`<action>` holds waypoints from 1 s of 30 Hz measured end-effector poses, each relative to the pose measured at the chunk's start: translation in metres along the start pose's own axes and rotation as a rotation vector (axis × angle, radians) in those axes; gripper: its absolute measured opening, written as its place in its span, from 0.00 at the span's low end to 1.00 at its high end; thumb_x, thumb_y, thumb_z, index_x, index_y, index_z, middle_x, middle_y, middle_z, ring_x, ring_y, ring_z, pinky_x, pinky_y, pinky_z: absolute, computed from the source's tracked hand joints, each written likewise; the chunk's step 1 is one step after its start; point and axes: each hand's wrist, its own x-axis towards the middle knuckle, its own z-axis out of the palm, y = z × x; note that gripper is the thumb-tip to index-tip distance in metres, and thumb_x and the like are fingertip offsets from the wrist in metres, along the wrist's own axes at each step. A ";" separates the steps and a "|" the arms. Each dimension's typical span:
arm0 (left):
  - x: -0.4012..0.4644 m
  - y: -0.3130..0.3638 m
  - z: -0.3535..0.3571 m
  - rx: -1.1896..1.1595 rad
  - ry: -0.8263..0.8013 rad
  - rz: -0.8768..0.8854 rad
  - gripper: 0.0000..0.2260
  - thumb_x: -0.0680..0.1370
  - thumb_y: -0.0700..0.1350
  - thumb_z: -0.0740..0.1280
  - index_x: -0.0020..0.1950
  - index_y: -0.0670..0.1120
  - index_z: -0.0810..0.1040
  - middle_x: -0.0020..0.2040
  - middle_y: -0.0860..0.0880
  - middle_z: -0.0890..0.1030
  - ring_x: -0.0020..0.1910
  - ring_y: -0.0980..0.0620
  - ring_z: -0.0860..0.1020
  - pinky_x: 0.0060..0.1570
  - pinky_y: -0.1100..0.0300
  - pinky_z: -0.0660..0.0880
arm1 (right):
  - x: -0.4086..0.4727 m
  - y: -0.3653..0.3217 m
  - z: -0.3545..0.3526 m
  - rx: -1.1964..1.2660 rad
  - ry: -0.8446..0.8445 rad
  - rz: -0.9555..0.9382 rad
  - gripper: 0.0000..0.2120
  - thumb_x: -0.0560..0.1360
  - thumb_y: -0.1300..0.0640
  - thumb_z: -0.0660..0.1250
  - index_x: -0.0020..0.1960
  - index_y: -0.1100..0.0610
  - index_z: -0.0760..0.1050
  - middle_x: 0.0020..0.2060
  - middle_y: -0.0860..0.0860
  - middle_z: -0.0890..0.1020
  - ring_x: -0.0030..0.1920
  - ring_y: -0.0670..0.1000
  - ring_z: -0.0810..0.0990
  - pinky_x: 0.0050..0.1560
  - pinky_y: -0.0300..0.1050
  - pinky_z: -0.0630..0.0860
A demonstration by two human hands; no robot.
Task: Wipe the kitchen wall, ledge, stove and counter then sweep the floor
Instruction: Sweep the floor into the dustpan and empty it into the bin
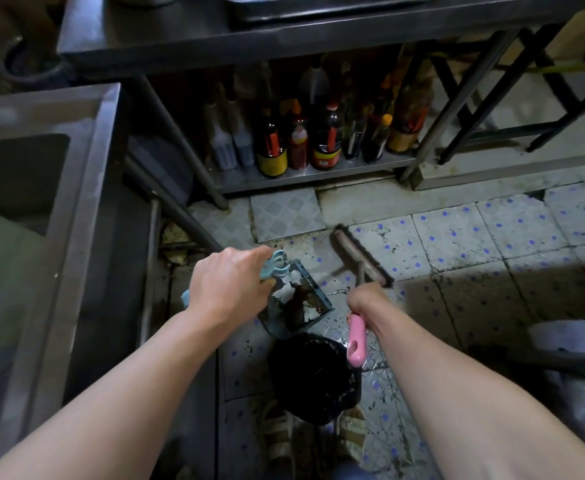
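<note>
Over tiled floor (pixel 457 244): left grip (pixel 228 285) holds dustpan (pixel 294 303), right grip (pixel 367 299) holds broom (pixel 360 254); black bin (pixel 312 375) below.

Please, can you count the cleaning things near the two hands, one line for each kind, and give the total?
Dustpan, blue-grey, loaded with debris, held by the left hand: 1
Broom with pink handle end, held by the right hand: 1
Bin with black bag, below the dustpan: 1
Total: 3
</note>
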 end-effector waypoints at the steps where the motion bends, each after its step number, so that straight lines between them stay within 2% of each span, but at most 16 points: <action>1: 0.001 -0.002 0.001 -0.004 0.001 -0.003 0.15 0.76 0.54 0.65 0.62 0.56 0.73 0.50 0.47 0.81 0.51 0.42 0.78 0.41 0.56 0.66 | -0.002 0.002 0.008 -0.004 -0.019 0.000 0.14 0.77 0.66 0.59 0.62 0.68 0.68 0.44 0.59 0.77 0.42 0.59 0.80 0.43 0.52 0.81; 4: 0.002 -0.003 0.003 -0.001 -0.007 -0.010 0.14 0.76 0.53 0.64 0.62 0.56 0.72 0.49 0.47 0.80 0.51 0.42 0.77 0.41 0.57 0.64 | -0.012 0.011 0.033 -0.033 -0.028 -0.001 0.16 0.74 0.67 0.59 0.62 0.67 0.70 0.54 0.63 0.78 0.49 0.62 0.81 0.49 0.56 0.80; 6: 0.002 -0.004 0.003 0.009 -0.010 -0.008 0.13 0.77 0.53 0.64 0.61 0.55 0.73 0.49 0.47 0.80 0.50 0.43 0.78 0.40 0.57 0.64 | -0.017 0.018 0.049 -0.002 -0.060 0.000 0.16 0.73 0.69 0.58 0.60 0.67 0.70 0.54 0.63 0.78 0.43 0.61 0.81 0.39 0.53 0.81; 8: 0.000 -0.006 0.004 0.007 -0.014 -0.008 0.11 0.77 0.53 0.64 0.58 0.54 0.73 0.48 0.47 0.80 0.49 0.42 0.78 0.40 0.57 0.64 | -0.023 0.022 0.061 0.065 -0.105 0.012 0.15 0.73 0.70 0.58 0.59 0.67 0.71 0.50 0.62 0.78 0.36 0.58 0.79 0.24 0.46 0.76; 9: -0.002 -0.007 0.005 0.006 -0.013 -0.009 0.10 0.76 0.53 0.64 0.57 0.53 0.73 0.48 0.47 0.80 0.49 0.42 0.78 0.40 0.57 0.65 | -0.027 0.023 0.069 0.104 -0.113 0.026 0.12 0.73 0.70 0.58 0.55 0.66 0.71 0.48 0.61 0.77 0.36 0.57 0.78 0.21 0.43 0.74; 11: -0.006 -0.009 0.007 0.005 -0.013 -0.007 0.10 0.76 0.53 0.64 0.56 0.53 0.73 0.49 0.47 0.80 0.50 0.42 0.78 0.41 0.56 0.65 | -0.036 0.023 0.081 0.124 -0.164 0.037 0.04 0.72 0.68 0.59 0.43 0.62 0.67 0.40 0.57 0.74 0.37 0.56 0.76 0.25 0.43 0.76; 13: -0.010 -0.011 0.009 -0.002 -0.020 -0.005 0.12 0.76 0.53 0.64 0.59 0.53 0.73 0.50 0.47 0.80 0.51 0.42 0.78 0.43 0.56 0.68 | -0.037 0.025 0.096 0.125 -0.225 0.020 0.06 0.71 0.66 0.61 0.38 0.57 0.66 0.39 0.55 0.74 0.39 0.54 0.77 0.36 0.45 0.78; 14: -0.011 -0.012 0.010 -0.008 -0.021 -0.005 0.13 0.76 0.52 0.64 0.59 0.53 0.73 0.50 0.46 0.80 0.51 0.42 0.78 0.44 0.56 0.69 | -0.040 0.027 0.102 0.101 -0.252 -0.002 0.02 0.70 0.63 0.63 0.41 0.58 0.70 0.41 0.55 0.78 0.41 0.54 0.79 0.41 0.45 0.79; 16: -0.015 -0.015 0.011 -0.011 -0.018 -0.003 0.13 0.76 0.52 0.64 0.59 0.53 0.73 0.50 0.47 0.80 0.51 0.42 0.78 0.44 0.56 0.69 | -0.026 0.039 0.119 0.104 -0.228 0.005 0.17 0.65 0.59 0.65 0.53 0.63 0.75 0.50 0.60 0.81 0.50 0.58 0.82 0.50 0.49 0.80; 18: -0.018 -0.016 0.012 -0.015 -0.016 0.003 0.12 0.76 0.53 0.64 0.58 0.52 0.73 0.49 0.47 0.80 0.50 0.43 0.77 0.43 0.56 0.68 | -0.021 0.045 0.125 0.104 -0.227 0.012 0.26 0.62 0.56 0.64 0.58 0.64 0.75 0.51 0.61 0.81 0.53 0.61 0.81 0.51 0.52 0.78; 21: -0.021 -0.015 0.011 -0.026 -0.026 0.005 0.10 0.76 0.53 0.64 0.56 0.52 0.72 0.47 0.47 0.79 0.49 0.42 0.77 0.41 0.56 0.65 | -0.041 0.039 0.112 0.093 -0.199 0.005 0.19 0.68 0.59 0.62 0.57 0.65 0.75 0.52 0.61 0.80 0.53 0.61 0.81 0.51 0.51 0.78; 23: -0.025 -0.014 0.009 -0.035 -0.027 0.007 0.09 0.76 0.52 0.64 0.54 0.52 0.72 0.43 0.48 0.77 0.46 0.43 0.76 0.40 0.57 0.64 | -0.057 0.036 0.099 0.091 -0.167 -0.018 0.10 0.70 0.61 0.61 0.50 0.62 0.74 0.52 0.62 0.80 0.52 0.62 0.81 0.50 0.51 0.78; 25: -0.027 -0.013 0.006 -0.034 -0.019 0.008 0.07 0.76 0.51 0.65 0.51 0.51 0.72 0.38 0.50 0.71 0.40 0.45 0.72 0.39 0.57 0.64 | -0.067 0.035 0.088 0.098 -0.151 -0.038 0.07 0.70 0.63 0.63 0.48 0.61 0.73 0.43 0.61 0.79 0.49 0.61 0.82 0.48 0.52 0.79; 27: -0.028 -0.010 0.003 -0.027 -0.013 0.017 0.07 0.76 0.52 0.64 0.51 0.51 0.72 0.37 0.51 0.70 0.38 0.46 0.69 0.38 0.57 0.64 | -0.079 0.035 0.076 0.128 -0.145 -0.039 0.07 0.70 0.65 0.64 0.48 0.63 0.75 0.35 0.57 0.76 0.40 0.59 0.81 0.40 0.51 0.79; 30: -0.029 0.000 -0.002 -0.029 -0.017 0.063 0.09 0.76 0.53 0.64 0.53 0.52 0.73 0.42 0.48 0.78 0.44 0.43 0.76 0.39 0.57 0.65 | -0.086 0.039 0.058 0.144 -0.115 -0.034 0.11 0.72 0.67 0.61 0.53 0.66 0.76 0.33 0.56 0.75 0.30 0.55 0.76 0.24 0.41 0.76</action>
